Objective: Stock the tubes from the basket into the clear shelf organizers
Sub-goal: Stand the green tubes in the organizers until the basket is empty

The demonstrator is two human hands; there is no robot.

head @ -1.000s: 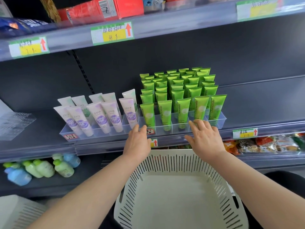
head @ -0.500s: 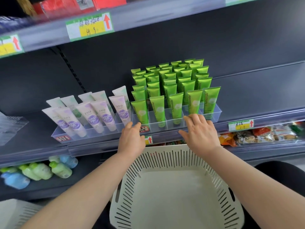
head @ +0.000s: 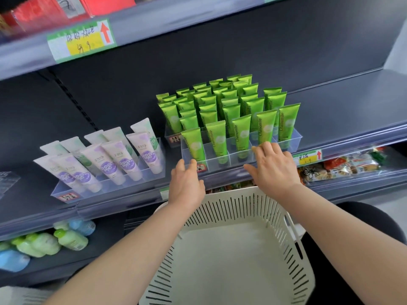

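At the front of the shelf (head: 343, 106), the left hand (head: 187, 186) and right hand (head: 273, 168) press straight fingers against the clear organizer (head: 220, 160), gripping nothing; green tubes (head: 241, 130) stand inside.

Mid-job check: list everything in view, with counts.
Green tubes: thirty-odd, green, upright in organizers, middle shelf.
Pale tubes: about ten, white with purple or green, left organizer.
Organizers: three it seems, clear, middle shelf.
Basket: one, cream, empty, below the shelf.
Bottles: several, green and blue, lower shelf left.
Snack packets: several, mixed colours, lower shelf right.
Red boxes: a few, red, top shelf.
Left hand: touches front organizer's left corner.
Right hand: rests on its front wall.
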